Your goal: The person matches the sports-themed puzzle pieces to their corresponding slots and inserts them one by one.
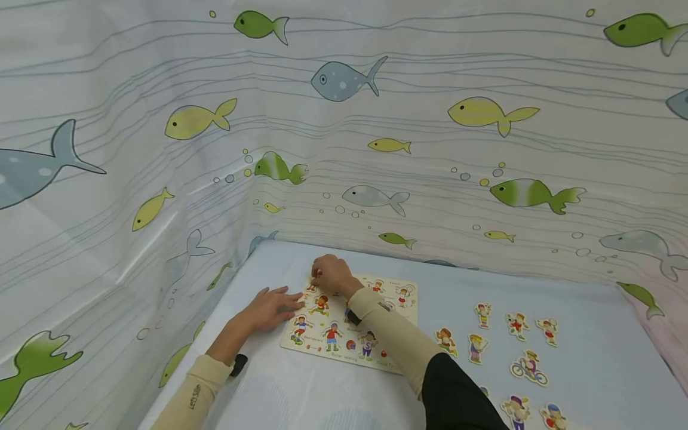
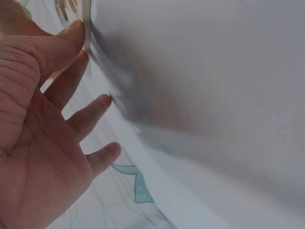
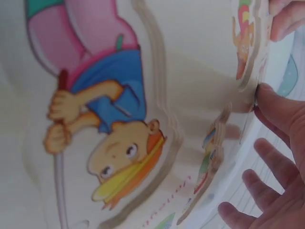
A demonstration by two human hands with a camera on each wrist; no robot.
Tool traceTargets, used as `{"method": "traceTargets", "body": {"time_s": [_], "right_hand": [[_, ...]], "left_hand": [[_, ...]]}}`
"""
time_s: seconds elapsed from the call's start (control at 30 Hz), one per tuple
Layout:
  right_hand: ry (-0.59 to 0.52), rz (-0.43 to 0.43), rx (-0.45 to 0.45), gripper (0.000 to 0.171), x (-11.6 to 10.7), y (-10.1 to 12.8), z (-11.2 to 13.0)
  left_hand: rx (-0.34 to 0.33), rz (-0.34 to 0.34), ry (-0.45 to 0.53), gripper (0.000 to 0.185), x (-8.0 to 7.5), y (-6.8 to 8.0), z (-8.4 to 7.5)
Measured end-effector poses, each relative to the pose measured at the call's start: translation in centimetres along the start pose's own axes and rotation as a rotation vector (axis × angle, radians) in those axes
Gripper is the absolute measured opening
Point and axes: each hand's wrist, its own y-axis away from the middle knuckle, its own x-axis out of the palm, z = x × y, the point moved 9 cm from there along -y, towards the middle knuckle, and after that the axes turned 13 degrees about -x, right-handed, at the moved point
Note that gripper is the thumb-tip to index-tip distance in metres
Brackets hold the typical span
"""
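Observation:
A wooden puzzle board [image 1: 376,352] printed with cartoon children lies flat on the pale blue table. My left hand [image 1: 285,301] rests flat and spread beside the board's left edge, its fingertips [image 2: 78,29] touching that edge. My right hand [image 1: 319,275] is curled over the board's far left corner and pinches a small puzzle piece [image 3: 212,152], which stands tilted up from the board [image 3: 190,81]. In the right wrist view the right hand [image 3: 267,143] shows at the right beside that piece, with a printed child in blue filling the left.
Several loose cartoon pieces [image 1: 516,325] are scattered on the table right of the board, more near the front edge [image 1: 516,409]. A fish-patterned curtain [image 1: 344,149] walls in the table at the back and left. Bare tabletop [image 1: 591,370] lies at the right.

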Motion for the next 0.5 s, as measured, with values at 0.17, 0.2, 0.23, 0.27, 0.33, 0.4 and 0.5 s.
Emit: {"method": "traceTargets", "body": {"time_s": [0.17, 0.2, 0.23, 0.27, 0.33, 0.4, 0.5], "right_hand": [[0.04, 0.071, -0.004, 0.018, -0.1, 0.2, 0.2], [0.048, 0.084, -0.007, 0.019, -0.2, 0.3, 0.3], [0.056, 0.094, -0.011, 0.021, -0.3, 0.3, 0.3], [0.063, 0.1, -0.014, 0.021, -0.4, 0.4, 0.4], [0.07, 0.103, -0.025, 0.023, -0.7, 0.5, 0.5], [0.073, 0.099, -0.041, 0.025, -1.1, 0.6, 0.7], [0.088, 0.091, -0.068, 0.028, -1.7, 0.8, 0.9]], "left_hand": [[0.008, -0.001, -0.015, 0.036, 0.1, 0.0, -0.1], [0.009, -0.003, -0.015, 0.036, 0.0, 0.1, -0.1], [0.008, -0.005, -0.014, 0.036, 0.0, 0.1, -0.2], [0.007, -0.005, -0.011, 0.037, 0.0, 0.1, -0.2], [0.007, -0.004, -0.009, 0.037, 0.0, 0.1, -0.2], [0.009, -0.002, -0.013, 0.037, 0.0, 0.1, -0.2], [0.01, 0.001, -0.017, 0.037, 0.0, 0.0, -0.1]]}}
